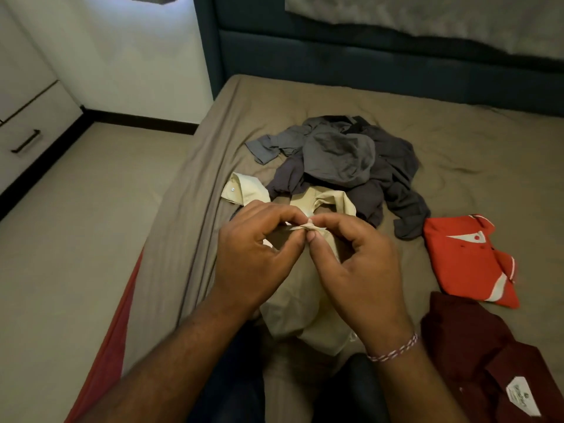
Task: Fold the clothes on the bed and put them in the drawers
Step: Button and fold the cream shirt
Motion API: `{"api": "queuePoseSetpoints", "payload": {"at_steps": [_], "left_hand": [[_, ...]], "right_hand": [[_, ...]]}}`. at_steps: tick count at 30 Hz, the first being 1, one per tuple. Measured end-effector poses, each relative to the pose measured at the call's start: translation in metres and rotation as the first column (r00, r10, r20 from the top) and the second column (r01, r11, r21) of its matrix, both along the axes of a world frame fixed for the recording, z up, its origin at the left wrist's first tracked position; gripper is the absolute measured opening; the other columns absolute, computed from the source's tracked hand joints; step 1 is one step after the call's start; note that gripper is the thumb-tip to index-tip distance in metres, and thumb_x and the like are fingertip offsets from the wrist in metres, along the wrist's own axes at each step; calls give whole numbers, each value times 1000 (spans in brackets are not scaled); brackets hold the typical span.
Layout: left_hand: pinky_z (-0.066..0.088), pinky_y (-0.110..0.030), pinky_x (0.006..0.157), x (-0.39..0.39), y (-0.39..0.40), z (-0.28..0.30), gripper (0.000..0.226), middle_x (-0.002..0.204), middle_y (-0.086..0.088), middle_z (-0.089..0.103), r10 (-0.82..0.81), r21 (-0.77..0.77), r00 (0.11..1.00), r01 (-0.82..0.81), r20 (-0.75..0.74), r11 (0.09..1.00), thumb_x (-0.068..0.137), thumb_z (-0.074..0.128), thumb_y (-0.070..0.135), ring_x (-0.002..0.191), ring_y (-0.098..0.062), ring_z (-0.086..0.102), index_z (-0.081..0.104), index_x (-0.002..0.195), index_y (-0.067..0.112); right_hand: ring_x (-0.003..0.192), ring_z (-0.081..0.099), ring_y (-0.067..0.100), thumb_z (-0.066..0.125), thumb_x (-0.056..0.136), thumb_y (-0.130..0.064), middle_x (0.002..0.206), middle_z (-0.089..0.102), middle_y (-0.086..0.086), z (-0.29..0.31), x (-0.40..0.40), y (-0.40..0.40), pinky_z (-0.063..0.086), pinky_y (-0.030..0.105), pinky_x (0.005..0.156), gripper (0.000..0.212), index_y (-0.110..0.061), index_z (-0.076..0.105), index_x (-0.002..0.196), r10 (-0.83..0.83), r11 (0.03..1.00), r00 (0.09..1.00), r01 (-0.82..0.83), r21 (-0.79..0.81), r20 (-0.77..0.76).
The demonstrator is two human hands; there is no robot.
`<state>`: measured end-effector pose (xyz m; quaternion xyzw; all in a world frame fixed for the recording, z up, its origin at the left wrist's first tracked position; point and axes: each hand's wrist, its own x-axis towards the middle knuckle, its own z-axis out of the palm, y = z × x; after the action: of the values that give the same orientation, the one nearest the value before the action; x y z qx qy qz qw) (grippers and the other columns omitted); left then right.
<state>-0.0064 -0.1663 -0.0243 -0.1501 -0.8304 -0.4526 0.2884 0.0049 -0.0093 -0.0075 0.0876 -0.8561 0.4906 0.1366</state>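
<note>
Forearms enter from the bottom edge, the right one wearing a red-and-white thread bracelet [393, 349] at the wrist.

Left hand [256, 254]: thumb and forefinger pinch a small fold of the pale cream button-up cotton shirt [308, 319], near its collar.

Right hand [360, 267]: thumb and forefinger pinch the same fold from the other side, fingertips touching those of the left; the grip appears to be at a button, though the detail is too small to confirm.

Pale cream shirt: lies front-up on the bed directly below both hands, collar away from the camera, one cuff [241, 189] with a white button spread to the left.

Crumpled pile of grey and dark charcoal garments [341, 160]: unfolded, on the bed just beyond the cream shirt's collar, touching it.

Folded red polo shirt with white trim [467, 257]: on the bed to the right of the hands.

Dark maroon shirt with a white neck label [488, 355]: lower right, just nearer than the red one.

Bed with taupe fitted sheet [473, 154]: carries all garments; dark teal padded headboard [366, 59] behind.

White drawer unit with a black bar handle [26, 141]: far left, across the floor, closed.
</note>
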Motion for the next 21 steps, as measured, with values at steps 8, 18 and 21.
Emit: {"api": "queuePoseSetpoints", "payload": {"at_steps": [8,18,21], "left_hand": [[57,-41,77,39,-28,27,11,98,13,65,84,-12,992,-86,-99,996,89,73,20,92,-10,64,73,98,14],[56,-18,76,66,-27,33,10,95,25,63,-14,125,1000,17,-21,992,92,67,34,93,-3,64,61,100,37],[55,-14,72,69,-25,31,9,91,24,62,-73,115,996,77,-41,990,94,62,38,91,0,64,61,101,32]], "right_hand": [[81,68,8,79,85,-18,86,70,-15,23,49,-3,50,15,65,16,-31,71,88,-26,993,999,22,-115,-33],[87,67,14,79,85,-15,92,68,-9,38,75,-9,52,19,73,21,-29,67,93,55,966,997,-67,-251,-53],[81,65,15,80,85,-11,86,67,-5,40,79,-7,54,23,69,23,-30,67,90,63,972,997,-70,-225,-39]]}}
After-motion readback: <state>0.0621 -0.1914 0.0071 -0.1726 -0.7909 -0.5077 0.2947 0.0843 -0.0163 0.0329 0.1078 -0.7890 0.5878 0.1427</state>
